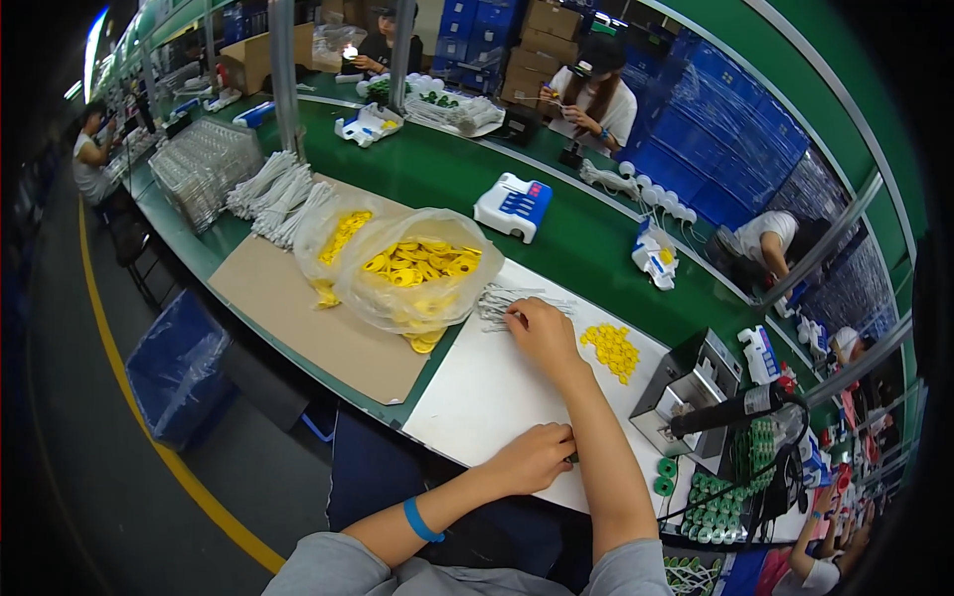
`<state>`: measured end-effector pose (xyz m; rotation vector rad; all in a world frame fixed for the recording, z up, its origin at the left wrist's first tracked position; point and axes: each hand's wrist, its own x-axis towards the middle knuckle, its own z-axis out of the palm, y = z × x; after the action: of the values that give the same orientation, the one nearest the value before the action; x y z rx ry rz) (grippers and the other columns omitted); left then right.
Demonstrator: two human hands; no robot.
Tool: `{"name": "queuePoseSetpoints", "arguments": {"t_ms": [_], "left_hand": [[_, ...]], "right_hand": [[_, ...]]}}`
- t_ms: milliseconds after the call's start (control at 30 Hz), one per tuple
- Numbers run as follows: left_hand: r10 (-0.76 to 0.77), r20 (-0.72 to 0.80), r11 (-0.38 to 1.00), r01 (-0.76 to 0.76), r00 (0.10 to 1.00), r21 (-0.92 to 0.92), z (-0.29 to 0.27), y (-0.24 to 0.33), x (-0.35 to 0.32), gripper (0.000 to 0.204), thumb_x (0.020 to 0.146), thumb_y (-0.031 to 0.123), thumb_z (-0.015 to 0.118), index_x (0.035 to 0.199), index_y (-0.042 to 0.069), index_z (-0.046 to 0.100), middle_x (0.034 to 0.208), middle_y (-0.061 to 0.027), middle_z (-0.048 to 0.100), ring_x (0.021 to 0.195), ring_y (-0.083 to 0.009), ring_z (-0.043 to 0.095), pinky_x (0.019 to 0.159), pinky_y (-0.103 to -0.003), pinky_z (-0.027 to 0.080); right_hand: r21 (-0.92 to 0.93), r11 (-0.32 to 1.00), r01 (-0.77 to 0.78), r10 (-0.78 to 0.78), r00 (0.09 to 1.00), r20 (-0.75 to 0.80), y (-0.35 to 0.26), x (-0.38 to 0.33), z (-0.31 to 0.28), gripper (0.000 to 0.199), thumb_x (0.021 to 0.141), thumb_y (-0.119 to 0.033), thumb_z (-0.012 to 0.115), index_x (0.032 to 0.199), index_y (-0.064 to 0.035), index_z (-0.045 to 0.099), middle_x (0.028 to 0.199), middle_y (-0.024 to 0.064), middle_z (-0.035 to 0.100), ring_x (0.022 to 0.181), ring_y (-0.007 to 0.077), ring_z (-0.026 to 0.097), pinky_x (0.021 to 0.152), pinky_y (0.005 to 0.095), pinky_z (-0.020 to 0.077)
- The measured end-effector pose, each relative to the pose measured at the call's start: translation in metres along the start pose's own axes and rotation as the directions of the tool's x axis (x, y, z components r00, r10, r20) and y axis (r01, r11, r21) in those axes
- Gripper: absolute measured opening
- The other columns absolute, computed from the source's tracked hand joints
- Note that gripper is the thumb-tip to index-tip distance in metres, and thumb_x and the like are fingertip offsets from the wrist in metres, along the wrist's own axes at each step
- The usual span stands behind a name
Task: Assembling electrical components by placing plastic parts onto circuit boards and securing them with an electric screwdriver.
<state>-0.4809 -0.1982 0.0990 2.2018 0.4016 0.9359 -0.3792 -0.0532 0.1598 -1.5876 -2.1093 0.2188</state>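
My right hand (544,336) reaches over a small pile of thin white wires (497,306) on the white work sheet (462,407). Its fingers are bent together at the pile, and whatever they pinch is hidden. Nearer to me, my left hand (537,459) rests closed at the sheet's front edge, below my right forearm. A sliver of something dark green shows at its fingertips, too small to name. Small yellow discs (611,350) lie in a heap right of my right hand. To the left, an open clear bag (462,298) holds many larger yellow ring-shaped pieces (422,263).
A metal box-shaped device (686,392) and a black rod-like tool (730,409) stand at right, beside green round parts (720,502). Bundled white cables (283,199) lie at left on brown cardboard (298,308). Blue-and-white units (514,207) sit on the green conveyor (586,253). Co-workers sit opposite.
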Motion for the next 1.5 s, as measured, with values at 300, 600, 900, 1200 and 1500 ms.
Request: {"name": "queuePoseSetpoints", "arguments": {"t_ms": [300, 600, 900, 1200, 1500], "left_hand": [[-0.037, -0.018, 0.993, 0.035, 0.999, -0.109, -0.013, 0.001, 0.002, 0.022, 0.083, 0.006, 0.074, 0.103, -0.004, 0.071, 0.107, -0.0233, 0.067, 0.101, -0.0432, 0.063, 0.091, -0.051, 0.052], [-0.003, -0.011, 0.997, 0.003, 1.0, -0.075, 0.001, 0.006, 0.014, 0.025, 0.084, 0.005, 0.074, 0.108, -0.001, 0.069, 0.111, -0.0216, 0.065, 0.103, -0.0433, 0.062, 0.091, -0.051, 0.051], [-0.053, 0.039, 0.995, 0.056, 0.998, -0.08, -0.004, -0.004, -0.001, 0.028, 0.086, 0.007, 0.074, 0.113, 0.001, 0.07, 0.115, -0.0233, 0.067, 0.109, -0.0437, 0.062, 0.097, -0.049, 0.051], [-0.093, 0.092, 0.986, 0.104, 0.991, -0.131, -0.024, -0.008, -0.01, 0.035, 0.085, 0.003, 0.075, 0.12, 0.001, 0.07, 0.13, -0.0227, 0.064, 0.123, -0.0429, 0.059, 0.106, -0.046, 0.049], [-0.148, 0.084, 0.978, 0.159, 0.985, -0.138, -0.033, -0.01, -0.016, 0.033, 0.087, 0.005, 0.074, 0.12, 0.002, 0.071, 0.129, -0.0216, 0.064, 0.121, -0.0416, 0.06, 0.105, -0.044, 0.05]], "right_hand": [[-0.033, 0.995, 0.092, -0.093, 0.994, -0.048, -0.006, 0.018, 0.023, 0.012, 0.093, -0.017, 0.068, 0.1, -0.0068, 0.07, 0.101, 0.0114, 0.073, 0.094, 0.0342, 0.071, 0.078, 0.0475, 0.0573], [-0.107, 0.974, 0.199, -0.224, 0.913, -0.341, 0.02, -0.006, 0.008, 0.007, 0.088, -0.012, 0.071, 0.091, -0.0067, 0.068, 0.09, 0.0061, 0.065, 0.089, 0.0276, 0.066, 0.07, 0.0414, 0.0567], [-0.106, 0.99, 0.098, -0.112, 0.985, -0.131, 0.027, -0.001, 0.037, 0.013, 0.089, -0.017, 0.072, 0.094, -0.0049, 0.069, 0.103, 0.0119, 0.064, 0.105, 0.0316, 0.064, 0.086, 0.0431, 0.0569], [-0.078, 0.98, 0.182, -0.19, 0.975, -0.114, 0.005, 0.003, 0.043, 0.011, 0.092, -0.014, 0.067, 0.092, -0.003, 0.069, 0.104, 0.0123, 0.063, 0.106, 0.0321, 0.064, 0.087, 0.0443, 0.0578], [-0.074, 0.984, 0.165, -0.168, 0.985, -0.039, 0.004, 0.01, 0.062, 0.011, 0.093, -0.01, 0.066, 0.101, -0.0022, 0.067, 0.111, 0.0135, 0.06, 0.11, 0.0322, 0.062, 0.087, 0.0439, 0.0566]]}}
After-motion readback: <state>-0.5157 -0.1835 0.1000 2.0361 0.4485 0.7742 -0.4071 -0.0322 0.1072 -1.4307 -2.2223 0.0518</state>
